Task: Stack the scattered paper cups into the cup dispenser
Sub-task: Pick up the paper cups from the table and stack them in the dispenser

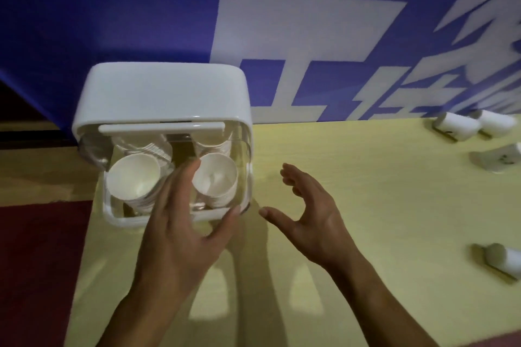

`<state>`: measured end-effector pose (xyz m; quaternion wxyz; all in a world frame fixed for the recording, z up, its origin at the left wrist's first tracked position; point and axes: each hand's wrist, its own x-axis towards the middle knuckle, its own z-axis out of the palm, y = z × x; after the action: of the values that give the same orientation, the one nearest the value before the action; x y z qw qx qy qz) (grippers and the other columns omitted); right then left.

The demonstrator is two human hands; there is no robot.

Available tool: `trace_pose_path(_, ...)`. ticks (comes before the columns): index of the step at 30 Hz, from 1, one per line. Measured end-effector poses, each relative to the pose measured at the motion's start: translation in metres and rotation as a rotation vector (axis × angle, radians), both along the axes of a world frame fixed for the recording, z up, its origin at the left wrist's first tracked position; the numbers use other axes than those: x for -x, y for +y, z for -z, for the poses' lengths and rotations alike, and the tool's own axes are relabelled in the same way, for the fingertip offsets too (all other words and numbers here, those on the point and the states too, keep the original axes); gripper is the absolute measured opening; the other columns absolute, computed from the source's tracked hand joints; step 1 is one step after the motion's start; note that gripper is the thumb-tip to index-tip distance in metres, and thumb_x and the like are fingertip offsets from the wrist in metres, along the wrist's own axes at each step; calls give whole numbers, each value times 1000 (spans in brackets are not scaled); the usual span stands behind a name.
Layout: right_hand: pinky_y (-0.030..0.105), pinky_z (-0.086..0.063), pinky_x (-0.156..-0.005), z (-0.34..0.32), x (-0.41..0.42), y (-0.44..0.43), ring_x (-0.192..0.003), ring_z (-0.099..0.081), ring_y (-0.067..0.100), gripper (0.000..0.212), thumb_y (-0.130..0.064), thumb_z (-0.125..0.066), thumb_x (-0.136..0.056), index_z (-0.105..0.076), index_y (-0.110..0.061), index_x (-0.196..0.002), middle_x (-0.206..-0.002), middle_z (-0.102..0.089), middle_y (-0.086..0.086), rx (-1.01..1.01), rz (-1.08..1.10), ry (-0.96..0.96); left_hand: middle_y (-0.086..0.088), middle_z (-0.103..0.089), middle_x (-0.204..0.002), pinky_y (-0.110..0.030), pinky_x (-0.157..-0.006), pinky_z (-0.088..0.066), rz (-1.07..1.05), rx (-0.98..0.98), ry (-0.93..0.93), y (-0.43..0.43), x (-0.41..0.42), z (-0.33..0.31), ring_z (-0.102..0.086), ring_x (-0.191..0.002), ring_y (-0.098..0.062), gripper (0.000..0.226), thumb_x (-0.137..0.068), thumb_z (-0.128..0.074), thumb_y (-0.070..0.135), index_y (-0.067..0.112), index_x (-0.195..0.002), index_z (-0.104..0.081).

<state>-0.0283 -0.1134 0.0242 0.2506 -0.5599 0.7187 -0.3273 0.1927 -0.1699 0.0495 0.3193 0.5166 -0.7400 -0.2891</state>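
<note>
Cups (132,177) stand in two stacks inside the dispenser (163,90), left hand (180,234) spread over it, right hand (313,217) beside, fingers released.

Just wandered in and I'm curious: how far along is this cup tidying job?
Partly done. Two piles of cups already sit inside the dispenser: a left stack and a right stack. In hand: nothing; the left hand reaches over the dispenser's front, and the right hand hovers open above the table. Left: at least four loose cups lying along the table's right side.
</note>
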Motion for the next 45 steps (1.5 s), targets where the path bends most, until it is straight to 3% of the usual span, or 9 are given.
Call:
trace_pose_path(2, 19, -48, -105, -4, 29, 14, -126, -56, -2, 88, -58, -81, -80, -44, -27, -154, -144, -58, -12, -24, 110, -60, -9, -56, -147, -32, -109, -45, 1, 119, 24, 13, 15, -11, -53, -134, -22, 78, -82, -67, 52, 8, -145, -53)
trace_pose_path(10, 29, -56, -99, -17, 194, 75, -110, -67, 3, 66, -44, -81, -87, -56, -22, -144, -127, -68, -10, 0, 546, -265, -8, -60, -143, -16, -106, -39, 279, 145, 72, 21, 214, -25, -56, -130, -23, 68, -87, -67, 49, 9, -142, -56)
trace_pose_path(16, 23, -58, -91, -20, 339, 137, -103, -70, 1, 58, -40, -78, -90, -60, -19, -141, -119, -71, -10, 52, 781, -297, -7, -55, -151, -37, -90, -54, 489, 113, -115, 37, 424, -8, -59, -130, -28, 75, -88, -71, 54, 18, -150, -49)
trace_pose_path(24, 19, -56, -82, 3, 505, 173, -98, -70, 2, 65, -49, -76, -89, -57, -20, -144, -122, -69, -10, -31, 860, -242, -2, -37, -160, -43, -114, -41, 630, 135, -450, 13, 638, 56, -38, -146, -25, 90, -86, -80, 44, 22, -157, -30)
trace_pose_path(29, 22, -47, -77, 28, 556, 163, -102, -65, 6, 84, -59, -77, -83, -48, -20, -151, -134, -63, -3, -161, 887, -250, -3, -42, -153, -46, -117, -38, 647, 260, -622, -16, 684, 94, -42, -140, -27, 95, -78, -83, 30, 25, -155, -29)
trace_pose_path(32, 28, -43, -90, 34, 575, 145, -122, -57, 17, 99, -59, -83, -76, -38, -21, -157, -145, -56, 3, -205, 854, -218, -4, -49, -144, -46, -111, -41, 654, 338, -679, -32, 697, 103, -48, -130, -29, 84, -80, -83, 29, 24, -150, -38)
trace_pose_path(38, 47, -53, -99, 40, 602, 81, -131, -54, 29, 111, -71, -83, -68, -28, -36, -158, -151, -46, 4, -406, 639, 179, -7, -58, -126, -43, -92, -47, 633, 337, -676, -40, 694, 102, -60, -107, -30, 64, -86, -77, 30, 22, -139, -41)
trace_pose_path(41, 42, -59, -91, 42, 607, 60, -114, -61, 26, 85, -64, -80, -77, -45, -30, -148, -136, -57, 4, -562, 542, 319, -6, -55, -127, -39, -78, -50, 546, 174, -500, -33, 665, 98, -61, -105, -28, 71, -87, -77, 40, 23, -144, -39)
trace_pose_path(45, 35, -62, -76, 29, 597, 68, -95, -63, 19, 62, -44, -81, -84, -51, -17, -130, -114, -61, 2, -467, 600, 120, -2, -60, -122, -32, -64, -52, 346, -124, -109, -7, 590, 89, -64, -97, -24, 69, -82, -83, 40, 26, -133, -39)
